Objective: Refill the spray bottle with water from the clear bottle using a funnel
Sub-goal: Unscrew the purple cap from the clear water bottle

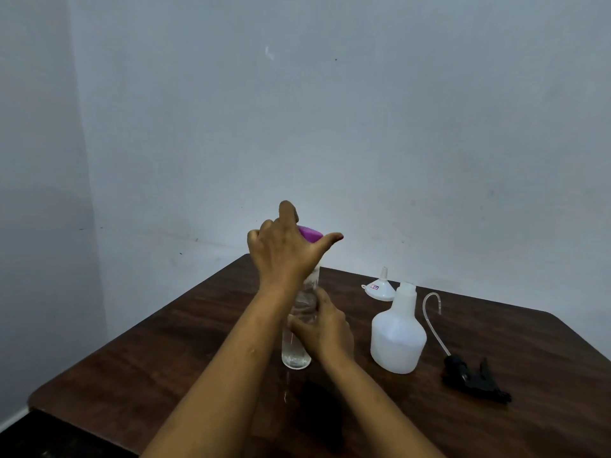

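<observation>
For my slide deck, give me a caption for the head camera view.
Right hand steadies the clear bottle while left hand works its purple cap.

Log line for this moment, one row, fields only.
left hand on purple cap | right hand gripping clear water bottle | white spray bottle open | white funnel unused

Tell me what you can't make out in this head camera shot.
- Purple cap: left hand covers most of it, so on or off is unclear.
- Clear bottle: right hand hides its middle; water level unreadable.
- Funnel sticker: too small to read.
- Black sprayer head: dark, details lost.
</observation>
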`<action>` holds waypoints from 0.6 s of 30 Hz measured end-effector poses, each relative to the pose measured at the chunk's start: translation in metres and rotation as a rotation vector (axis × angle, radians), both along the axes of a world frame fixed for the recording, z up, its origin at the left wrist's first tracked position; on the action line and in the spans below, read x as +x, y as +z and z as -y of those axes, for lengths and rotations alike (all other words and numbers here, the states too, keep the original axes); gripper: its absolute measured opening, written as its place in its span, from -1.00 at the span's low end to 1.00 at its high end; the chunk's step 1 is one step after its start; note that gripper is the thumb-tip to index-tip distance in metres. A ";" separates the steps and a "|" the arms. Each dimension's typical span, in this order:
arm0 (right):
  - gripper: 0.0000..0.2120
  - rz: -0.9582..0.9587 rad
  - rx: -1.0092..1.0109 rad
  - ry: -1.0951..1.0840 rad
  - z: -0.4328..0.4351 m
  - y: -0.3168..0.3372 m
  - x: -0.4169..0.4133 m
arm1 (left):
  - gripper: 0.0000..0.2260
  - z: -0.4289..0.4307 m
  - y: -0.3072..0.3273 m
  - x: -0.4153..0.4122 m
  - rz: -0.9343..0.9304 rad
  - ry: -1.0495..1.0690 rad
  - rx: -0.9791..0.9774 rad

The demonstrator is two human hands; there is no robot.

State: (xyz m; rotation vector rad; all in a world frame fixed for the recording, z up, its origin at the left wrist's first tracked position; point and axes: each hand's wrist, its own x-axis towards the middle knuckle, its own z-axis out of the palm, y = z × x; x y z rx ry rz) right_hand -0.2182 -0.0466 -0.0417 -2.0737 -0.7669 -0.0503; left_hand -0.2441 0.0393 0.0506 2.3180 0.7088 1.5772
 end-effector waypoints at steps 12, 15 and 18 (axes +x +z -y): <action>-0.47 -0.006 0.031 -0.048 -0.007 -0.002 0.015 | -0.37 -0.084 -0.051 -0.058 -0.720 0.002 -0.389; -0.46 0.000 0.034 -0.060 -0.009 -0.003 0.017 | -0.51 -0.083 -0.076 -0.061 -1.224 -0.037 -0.526; -0.47 0.002 0.041 -0.072 -0.011 -0.005 0.018 | -0.46 -0.075 -0.094 -0.056 -1.377 -0.034 -0.585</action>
